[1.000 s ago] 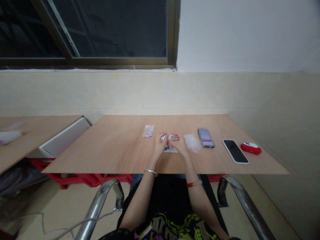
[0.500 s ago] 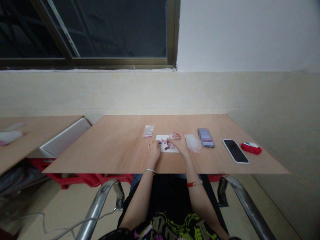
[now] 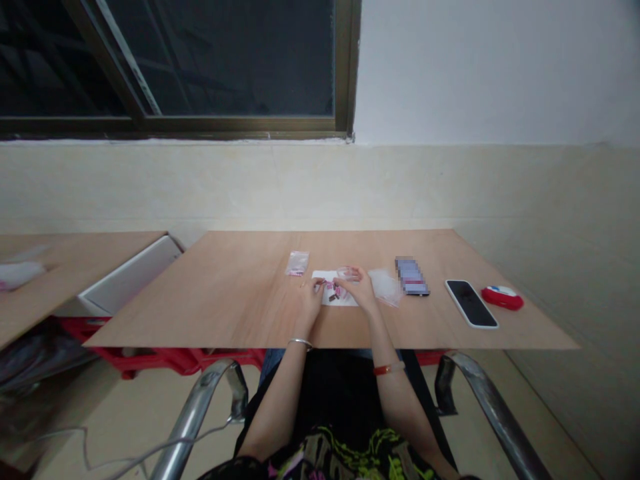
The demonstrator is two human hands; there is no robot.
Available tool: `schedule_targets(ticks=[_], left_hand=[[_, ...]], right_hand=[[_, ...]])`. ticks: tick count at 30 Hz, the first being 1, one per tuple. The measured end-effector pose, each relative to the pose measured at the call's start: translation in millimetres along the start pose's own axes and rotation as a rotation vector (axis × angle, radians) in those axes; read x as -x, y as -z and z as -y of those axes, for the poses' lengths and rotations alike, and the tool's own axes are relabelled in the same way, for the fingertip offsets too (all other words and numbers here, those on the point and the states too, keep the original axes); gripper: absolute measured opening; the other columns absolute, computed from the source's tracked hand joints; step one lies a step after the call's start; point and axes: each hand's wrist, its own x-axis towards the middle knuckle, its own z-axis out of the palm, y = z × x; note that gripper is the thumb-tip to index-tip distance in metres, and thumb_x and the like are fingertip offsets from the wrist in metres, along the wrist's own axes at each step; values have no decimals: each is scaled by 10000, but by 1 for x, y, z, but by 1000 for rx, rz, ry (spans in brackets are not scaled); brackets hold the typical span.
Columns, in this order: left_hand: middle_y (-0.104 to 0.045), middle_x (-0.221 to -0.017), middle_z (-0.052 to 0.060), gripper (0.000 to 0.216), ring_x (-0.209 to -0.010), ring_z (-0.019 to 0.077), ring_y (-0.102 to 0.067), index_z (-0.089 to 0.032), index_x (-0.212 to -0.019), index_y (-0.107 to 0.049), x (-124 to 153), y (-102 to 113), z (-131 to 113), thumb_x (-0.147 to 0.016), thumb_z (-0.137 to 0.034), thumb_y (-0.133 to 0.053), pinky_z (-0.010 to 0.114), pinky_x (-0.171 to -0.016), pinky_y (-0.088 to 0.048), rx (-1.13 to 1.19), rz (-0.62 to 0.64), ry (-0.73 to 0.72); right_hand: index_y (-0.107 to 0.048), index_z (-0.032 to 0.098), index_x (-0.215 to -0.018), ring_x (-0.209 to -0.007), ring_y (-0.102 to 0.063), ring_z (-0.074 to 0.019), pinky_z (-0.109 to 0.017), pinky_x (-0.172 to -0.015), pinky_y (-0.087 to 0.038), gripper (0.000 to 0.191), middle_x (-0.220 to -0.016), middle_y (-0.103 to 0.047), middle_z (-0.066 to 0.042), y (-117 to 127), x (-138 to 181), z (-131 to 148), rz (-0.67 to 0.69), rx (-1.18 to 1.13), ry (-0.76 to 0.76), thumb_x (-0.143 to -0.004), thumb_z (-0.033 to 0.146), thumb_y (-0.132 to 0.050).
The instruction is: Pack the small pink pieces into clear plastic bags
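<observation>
A white sheet lies before me with several small pink and dark pieces scattered on it. My left hand is closed in a pinch at the sheet's left side, with a tiny dark piece at its fingertips. Over the right part of the sheet, my right hand curls round a clear plastic bag, whose lower part hangs over the pieces. Fingers partly cover the bag, so its contents are hard to make out.
Right of my right hand lie empty-looking clear bags, a phone with a blurred screen, a white-edged phone and a red case. A small filled bag lies behind my left hand. Metal armrests flank me.
My left hand has shifted slightly up and right over the sheet, with its fingertips closer to the pieces. My right hand stays nearly still with the bag.
</observation>
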Motion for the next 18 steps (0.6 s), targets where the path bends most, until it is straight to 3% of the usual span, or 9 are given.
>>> schedule_targets(ticks=[7,12,18], left_hand=[[-680,-909,77,204,-857,185,-617,-162,-916,-662,-15,17,-41,-797,-282,-548,323,-793,-463,288,-142,-8],[-685,-884,61,183,-843,179,-613,-167,-881,-676,-15,25,-71,-781,-278,-569,308,-790,-454,296,-109,-48],[-671,-887,55,138,-887,193,-590,-180,-821,-681,-12,17,-74,-787,-251,-568,331,-854,-425,160,42,-109]], right_hand=[[-559,166,-957,-831,-625,-193,-334,-740,-515,541,-953,-650,-90,0,0,1,11,-30,30,-507,374,-775],[-553,170,-956,-790,-630,-188,-326,-691,-526,533,-934,-650,-82,-2,0,1,23,-44,3,-510,374,-762],[-555,181,-877,-750,-602,-156,-287,-668,-508,389,-878,-641,-50,-4,0,2,28,-36,24,-542,293,-718]])
